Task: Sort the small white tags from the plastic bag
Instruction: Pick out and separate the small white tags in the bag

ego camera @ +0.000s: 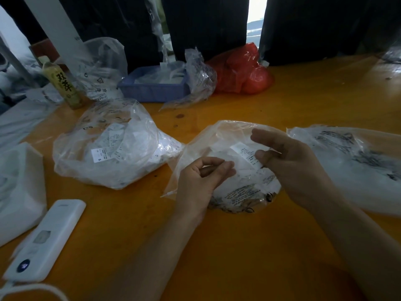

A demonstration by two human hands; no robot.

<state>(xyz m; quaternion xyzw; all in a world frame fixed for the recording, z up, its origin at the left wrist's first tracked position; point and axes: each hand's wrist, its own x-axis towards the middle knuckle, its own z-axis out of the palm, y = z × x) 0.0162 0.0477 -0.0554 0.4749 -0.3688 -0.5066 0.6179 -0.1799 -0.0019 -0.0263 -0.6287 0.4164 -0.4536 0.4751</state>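
A clear plastic bag (pixel 236 192) with white tags inside lies on the orange table (pixel 238 246) in the middle. My right hand (pixel 288 166) is over its open mouth and pinches a small white printed tag (pixel 247 152) between thumb and fingers. My left hand (pixel 201 179) hovers at the bag's left side with fingers curled toward the thumb; whether it pinches the bag's film or a tag is unclear. A second clear bag (pixel 108 146) full of white tags sits to the left.
A third printed bag (pixel 347 166) lies at the right. At the back stand a blue tray (pixel 152 88), a red bag (pixel 240 70), a bottle (pixel 63 83) and more clear bags. A white power bank (pixel 45 240) and white box (pixel 19 192) lie at left.
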